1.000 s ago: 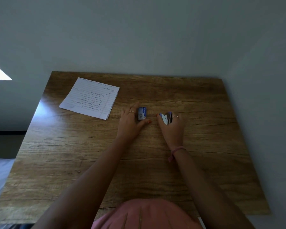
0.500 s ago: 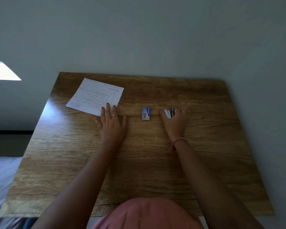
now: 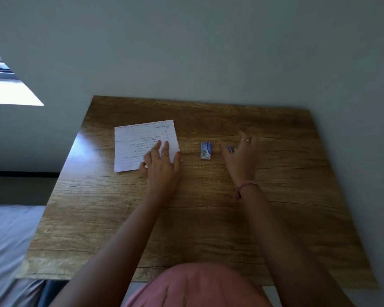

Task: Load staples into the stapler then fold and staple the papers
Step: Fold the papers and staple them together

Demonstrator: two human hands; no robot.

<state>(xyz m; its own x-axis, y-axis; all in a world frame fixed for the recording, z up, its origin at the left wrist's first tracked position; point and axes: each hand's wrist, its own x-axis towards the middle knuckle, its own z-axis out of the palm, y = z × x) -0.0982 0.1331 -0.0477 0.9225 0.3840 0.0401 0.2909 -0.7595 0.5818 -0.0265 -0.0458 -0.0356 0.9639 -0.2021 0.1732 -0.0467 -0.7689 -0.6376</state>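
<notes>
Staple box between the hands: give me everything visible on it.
The staple box is a small rectangular box, cardboard by its look, blue and white with print too small to read. It lies flat on the wooden table, long side pointing away from the person, apparently closed. It sits between the left hand, which rests on the paper, and the right hand. Neither hand touches it.

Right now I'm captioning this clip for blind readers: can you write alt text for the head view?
A person's left hand presses on a lined paper on a wooden table, while the right hand covers a small stapler. A staple box lies between the hands.
</notes>
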